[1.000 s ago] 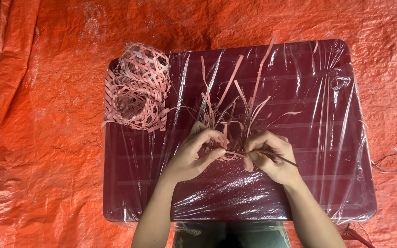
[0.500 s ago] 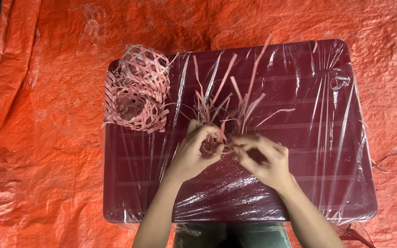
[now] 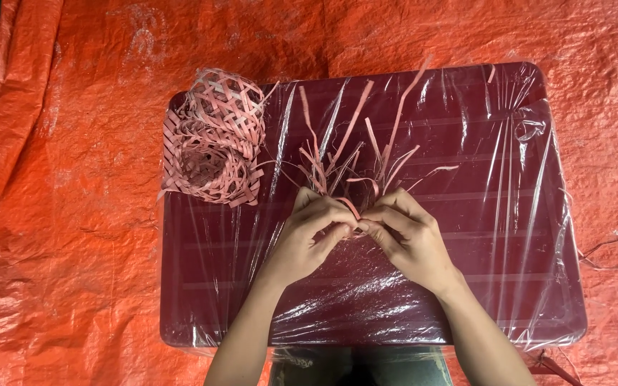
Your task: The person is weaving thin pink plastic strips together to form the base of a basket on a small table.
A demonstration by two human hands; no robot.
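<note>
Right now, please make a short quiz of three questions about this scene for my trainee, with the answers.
1. True or false: both hands pinch the same bunch of pink strips.
2. Where do the woven pink baskets sit on the dark red table?
A. far left corner
B. near right corner
C. under the hands
3. Fill in: the table is wrapped in clear ____.

Key
1. True: left hand and right hand meet at the strips, fingertips together.
2. A
3. plastic film; an orange tarp lies below.
</note>
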